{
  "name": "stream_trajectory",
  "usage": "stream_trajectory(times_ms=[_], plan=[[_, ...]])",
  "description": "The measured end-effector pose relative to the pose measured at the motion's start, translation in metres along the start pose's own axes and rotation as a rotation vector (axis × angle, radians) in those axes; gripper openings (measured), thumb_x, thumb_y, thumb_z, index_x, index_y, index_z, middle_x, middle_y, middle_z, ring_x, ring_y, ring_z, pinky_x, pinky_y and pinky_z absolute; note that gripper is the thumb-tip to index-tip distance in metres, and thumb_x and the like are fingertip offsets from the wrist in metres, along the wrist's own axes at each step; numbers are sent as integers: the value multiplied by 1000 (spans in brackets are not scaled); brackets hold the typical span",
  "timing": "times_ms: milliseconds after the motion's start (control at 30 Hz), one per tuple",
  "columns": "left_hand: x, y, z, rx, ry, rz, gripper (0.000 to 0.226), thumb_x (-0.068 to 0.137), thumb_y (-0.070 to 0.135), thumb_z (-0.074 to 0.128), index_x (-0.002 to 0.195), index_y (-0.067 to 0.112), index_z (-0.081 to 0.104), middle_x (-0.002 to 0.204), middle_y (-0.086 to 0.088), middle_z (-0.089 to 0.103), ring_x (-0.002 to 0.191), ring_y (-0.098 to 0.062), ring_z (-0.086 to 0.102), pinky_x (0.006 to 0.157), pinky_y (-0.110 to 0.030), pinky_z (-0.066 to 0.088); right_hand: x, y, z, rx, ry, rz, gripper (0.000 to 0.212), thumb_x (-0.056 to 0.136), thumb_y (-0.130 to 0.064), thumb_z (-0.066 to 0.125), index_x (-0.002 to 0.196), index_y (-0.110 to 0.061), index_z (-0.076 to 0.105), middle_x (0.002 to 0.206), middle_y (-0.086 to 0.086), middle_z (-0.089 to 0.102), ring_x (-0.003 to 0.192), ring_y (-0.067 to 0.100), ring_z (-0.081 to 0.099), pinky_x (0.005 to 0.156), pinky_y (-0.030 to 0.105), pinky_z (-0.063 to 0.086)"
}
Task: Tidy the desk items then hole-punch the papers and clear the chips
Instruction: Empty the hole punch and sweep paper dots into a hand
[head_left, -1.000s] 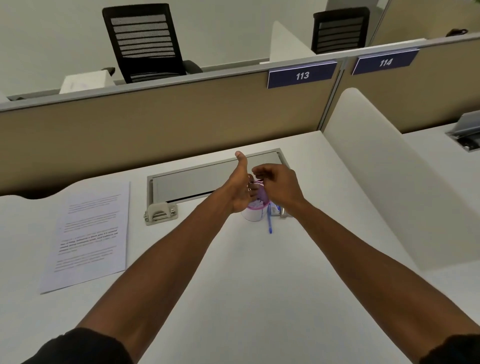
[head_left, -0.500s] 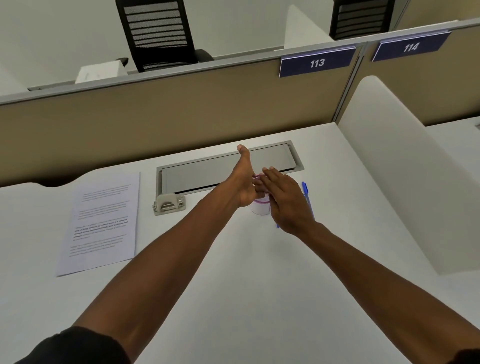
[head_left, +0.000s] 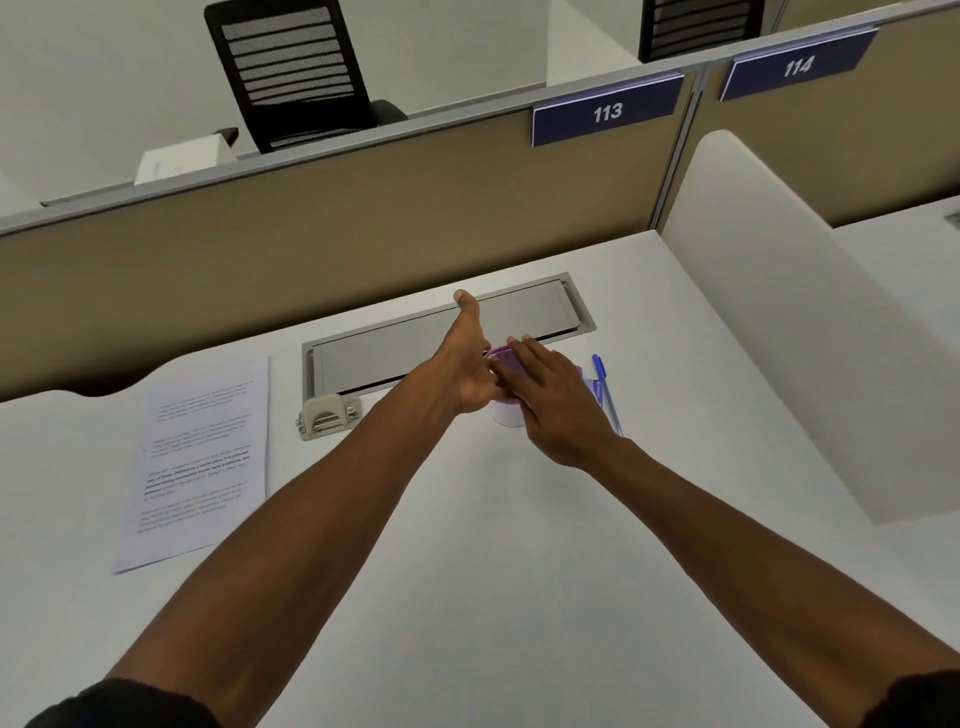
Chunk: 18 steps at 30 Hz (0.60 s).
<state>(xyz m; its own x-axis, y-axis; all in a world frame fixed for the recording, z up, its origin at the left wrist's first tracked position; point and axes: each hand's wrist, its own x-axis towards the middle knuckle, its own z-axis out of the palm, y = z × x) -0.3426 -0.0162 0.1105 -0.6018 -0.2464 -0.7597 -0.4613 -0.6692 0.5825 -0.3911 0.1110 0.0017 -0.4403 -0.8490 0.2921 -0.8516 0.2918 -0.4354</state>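
Nearest the camera, two bare forearms run out over the white desk (head_left: 467, 571) and meet at a small cup.

The left hand (head_left: 470, 371) stands on edge against the cup's left side, thumb straight and pointing away. Its fingers are hidden behind the palm, so I cannot tell whether they curl round the cup or only brace it. The right hand (head_left: 550, 402) lies flat over the cup (head_left: 506, 415), fingers straight and close together, the tips reaching past the far rim. Only a slip of white wall shows below the palm, and a purple-pink edge at the top beyond the fingertips. What is inside is covered.

Just right of the right hand's fingers lies a blue pen (head_left: 605, 392), with a small white-and-blue item, too hidden to name, tucked between it and the hand.

Left of the left hand and well apart from its fingers sits the grey hole punch (head_left: 327, 415). Farther left the printed papers (head_left: 200, 457) lie flat, seemingly unpunched.

Beyond the fingertips is the grey cable hatch (head_left: 415, 343), then the tan partition (head_left: 311, 234).

This looks like the tidying step, with loose items gathered at the cup. The next move likely calls for lifting the flat hand and pinching the pen to stand it in the cup while the left hand steadies it.
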Motion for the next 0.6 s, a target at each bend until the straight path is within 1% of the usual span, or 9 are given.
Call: stream_trajectory(times_ms=[67,133,167,200,300,333,433,533,600], plan=[[2,0,-2,13,9,13,104,84,83,20,156,9,10,153,-19,36,135,-47,41,109,-62,31,2,-1,-2,31,53,80,52,95,-25,48,145,-13,43,152,14,41,141,34,37,112,52,37],[5,-1,-3,21,21,31,102,83,83,21,155,10,15,139,-17,50,126,-44,50,102,-61,39,0,-7,-3,28,73,18,50,94,-23,49,143,-11,47,148,14,46,137,34,43,112,46,36],[6,-1,-5,22,28,35,102,83,84,21,154,10,17,129,-16,54,119,-42,54,95,-60,44,-2,-9,-2,4,59,-35,50,94,-22,49,143,-12,47,148,13,47,137,33,43,112,44,34],[6,-1,-6,25,29,35,103,83,83,21,154,9,18,126,-15,55,116,-41,56,92,-59,45,-4,-9,-2,-13,46,-57,50,94,-21,49,143,-13,48,148,13,47,138,32,42,112,43,32],[5,-2,-9,51,25,40,100,85,81,21,154,9,18,148,-20,42,130,-44,47,104,-57,40,0,-3,-3,37,88,68,49,93,-23,50,140,-10,51,148,16,45,138,36,41,111,52,38],[5,-3,-10,53,20,45,99,86,81,20,154,10,20,150,-20,40,131,-44,45,106,-56,39,2,-3,-4,49,103,71,49,93,-24,51,140,-9,51,148,16,45,138,36,41,111,52,39],[5,-3,-12,36,-12,65,99,85,82,20,153,11,24,147,-18,44,126,-41,52,106,-57,40,0,-7,-2,-12,54,-67,47,95,-22,51,141,-14,49,150,13,44,141,33,38,114,46,31],[4,-3,-14,56,3,86,93,86,80,20,153,16,28,151,-20,39,131,-43,46,109,-58,38,-1,-2,-4,33,74,30,47,94,-23,51,140,-13,50,149,14,45,139,34,40,112,51,37],[1,-3,-14,103,-17,114,90,86,80,19,153,21,30,152,-18,38,133,-44,44,107,-60,39,0,-2,-4,73,84,36,44,94,-20,52,137,-12,54,148,15,45,139,34,40,114,46,35]])
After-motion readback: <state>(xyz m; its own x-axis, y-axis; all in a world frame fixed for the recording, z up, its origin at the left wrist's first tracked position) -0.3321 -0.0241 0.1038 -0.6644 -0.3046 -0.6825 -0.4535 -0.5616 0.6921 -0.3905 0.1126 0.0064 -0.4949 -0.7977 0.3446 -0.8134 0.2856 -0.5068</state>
